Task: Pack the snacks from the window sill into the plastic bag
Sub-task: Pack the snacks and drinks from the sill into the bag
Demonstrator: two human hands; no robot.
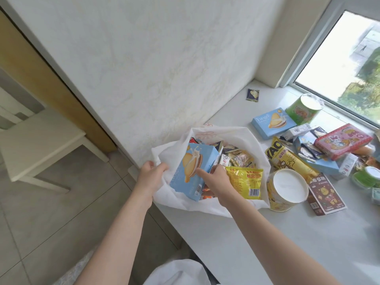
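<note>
White plastic bag [242, 136] sits open on window sill [246, 233]. Left hand [151, 174] grips the bag's near-left rim. Right hand [216, 179] holds a blue biscuit box [193, 171], tilted, inside the bag mouth (yellow packet [245, 182] beside it). More snacks lie on the sill to the right, including a yellow tub [285, 190].

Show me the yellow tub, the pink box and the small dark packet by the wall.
yellow tub [287, 187]: head view, on its white lid.
pink box [343, 140]: head view, on its printed top face.
dark packet [253, 95]: head view, on its middle.
</note>
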